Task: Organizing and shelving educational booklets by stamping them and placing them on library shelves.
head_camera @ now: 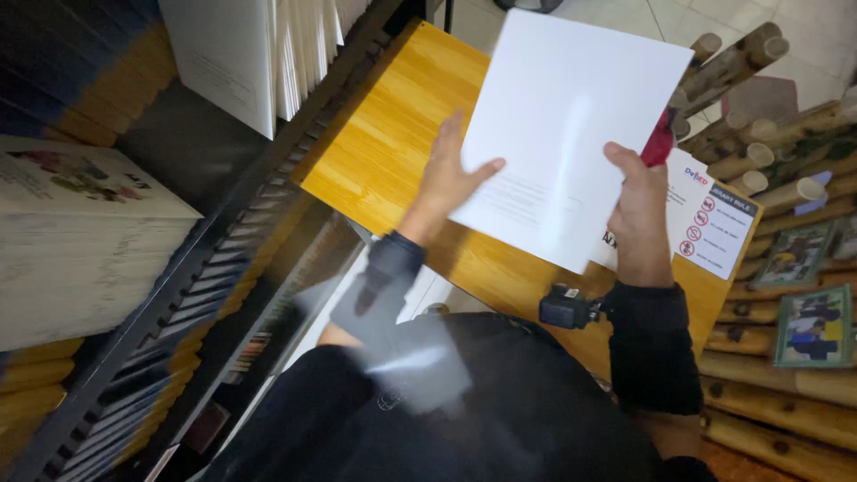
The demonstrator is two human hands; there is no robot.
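I hold a large white book or stack of glossy sheets [571,116] over a yellow wooden table [384,134]. My left hand [451,174] grips its left edge, thumb on top of the cover. My right hand [638,201] grips the lower right edge, thumb on the cover. A small red thing [659,143] shows just behind my right hand. A black device [564,308] is strapped at my right wrist. Both arms wear dark sleeves.
A dark metal shelf [223,259] at left carries white books [241,54] and stacked books [71,232]. A white notice sheet [714,219] lies on the table's right end. Bamboo poles [768,178] with pictures [812,326] stand at right.
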